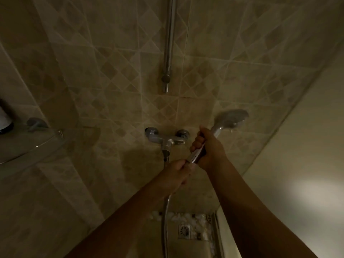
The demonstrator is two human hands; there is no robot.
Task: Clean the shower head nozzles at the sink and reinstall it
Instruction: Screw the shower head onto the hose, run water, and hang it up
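A chrome shower head (230,119) points up and to the right in front of the tiled wall. My right hand (206,148) is wrapped around its handle, the round face above my fist. My left hand (176,175) is closed on the end of the metal hose (165,220) right at the base of the handle. The joint between hose and handle is mostly hidden by my fingers. The hose drops from my left hand toward the floor.
A chrome mixer tap (167,139) sits on the wall just left of my hands. A vertical slide rail (168,53) runs above it. A glass corner shelf (37,144) is at left. A floor drain (184,230) lies below.
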